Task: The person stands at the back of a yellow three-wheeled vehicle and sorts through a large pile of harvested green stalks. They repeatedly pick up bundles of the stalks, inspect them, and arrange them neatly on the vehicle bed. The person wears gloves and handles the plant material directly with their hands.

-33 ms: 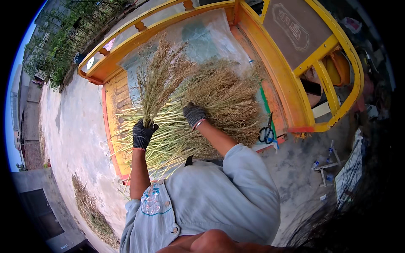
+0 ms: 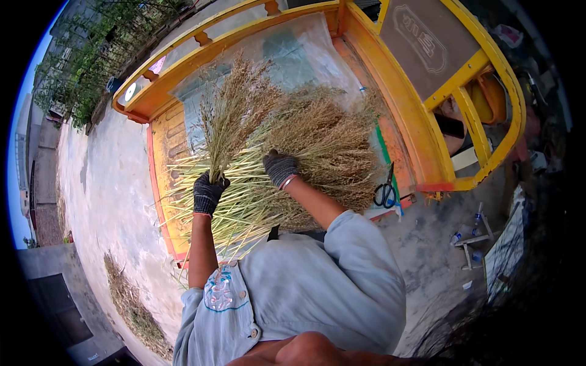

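Observation:
My left hand (image 2: 209,194), in a dark knitted glove, is closed around the lower stems of an upright bunch of millet stalks (image 2: 235,116). Their brown seed heads fan out above the fist. To its right, my right hand (image 2: 281,168), gloved alike, rests low on the large millet pile (image 2: 332,143), where pale stems meet brown heads. Its fingers are curled together, and whatever lies in them is hidden. Bare green-yellow stems (image 2: 226,207) of the pile point left. Black-handled scissors (image 2: 386,192) lie at the pile's right edge.
The pile lies on plastic sheeting (image 2: 287,58) over a yellow-orange cart bed (image 2: 168,131). Yellow rails (image 2: 403,110) border its far and right sides. Dry plant litter (image 2: 134,305) lies on the concrete at left. A small stand (image 2: 473,244) is at lower right.
My right hand has shifted very slightly left and up on the pile. The bunch in my left hand has barely moved.

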`<action>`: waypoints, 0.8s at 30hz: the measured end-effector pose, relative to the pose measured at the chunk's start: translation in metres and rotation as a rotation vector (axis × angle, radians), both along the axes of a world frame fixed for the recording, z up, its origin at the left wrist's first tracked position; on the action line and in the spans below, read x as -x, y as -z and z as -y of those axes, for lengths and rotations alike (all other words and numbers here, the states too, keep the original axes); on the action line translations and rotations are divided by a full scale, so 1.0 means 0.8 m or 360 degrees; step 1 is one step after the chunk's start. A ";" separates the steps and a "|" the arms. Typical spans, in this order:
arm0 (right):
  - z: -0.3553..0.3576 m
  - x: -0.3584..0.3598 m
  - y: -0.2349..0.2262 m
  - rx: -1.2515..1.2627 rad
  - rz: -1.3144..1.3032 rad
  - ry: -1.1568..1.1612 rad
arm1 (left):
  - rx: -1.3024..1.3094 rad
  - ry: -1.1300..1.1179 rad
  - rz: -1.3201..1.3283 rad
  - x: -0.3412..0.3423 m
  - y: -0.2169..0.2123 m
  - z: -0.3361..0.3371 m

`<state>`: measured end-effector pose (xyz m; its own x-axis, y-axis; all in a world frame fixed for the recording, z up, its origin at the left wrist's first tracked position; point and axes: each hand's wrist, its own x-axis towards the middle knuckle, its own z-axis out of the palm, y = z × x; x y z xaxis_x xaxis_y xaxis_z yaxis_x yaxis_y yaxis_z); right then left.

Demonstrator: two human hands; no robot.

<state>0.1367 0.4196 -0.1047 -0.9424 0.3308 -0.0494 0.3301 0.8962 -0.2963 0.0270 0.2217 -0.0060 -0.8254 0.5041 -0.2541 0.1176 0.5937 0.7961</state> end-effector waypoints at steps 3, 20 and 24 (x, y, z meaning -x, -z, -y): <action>0.014 -0.013 -0.018 -0.0157 -0.0368 -0.0005 | -0.0121 0.0177 -0.0077 -0.017 -0.004 -0.046; -0.016 -0.081 0.040 0.0350 0.0288 0.0047 | -0.0202 -0.0169 0.0024 0.023 -0.017 -0.027; -0.039 -0.071 0.051 0.0782 0.0490 0.0034 | -0.0286 -0.0146 -0.0249 0.032 -0.055 0.002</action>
<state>0.1936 0.4507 -0.1456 -0.8536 0.2184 -0.4728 0.4835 0.6699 -0.5635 0.0012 0.2202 0.0380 -0.8921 0.4507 -0.0328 0.1996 0.4581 0.8662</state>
